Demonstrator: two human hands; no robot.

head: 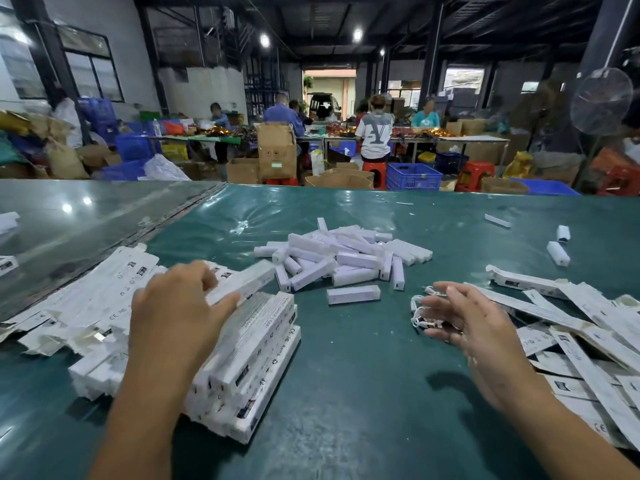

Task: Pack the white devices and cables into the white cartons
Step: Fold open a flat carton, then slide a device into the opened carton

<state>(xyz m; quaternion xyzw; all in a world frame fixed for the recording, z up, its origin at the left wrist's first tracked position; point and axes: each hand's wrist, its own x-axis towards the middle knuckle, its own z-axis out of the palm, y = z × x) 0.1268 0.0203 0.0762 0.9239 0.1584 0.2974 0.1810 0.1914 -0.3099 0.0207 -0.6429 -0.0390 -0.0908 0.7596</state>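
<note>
Left hand [180,303] grips a blurred carton [242,284] over the packed stack [249,358], could topple it. Right hand [464,323], fingers loose, sits by the cable [420,311], may snag.

Bare green vinyl worktop [353,368] lay open down the middle to the near edge. A stack of long white cartons [249,355] blocked the left, flattened white cartons [588,341] the right, a heap of small white devices [343,258] the centre beyond.

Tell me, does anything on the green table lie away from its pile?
Yes. Three white devices lie scattered at the far right, apart from the central device heap. Small white scraps dot the far table.
</note>
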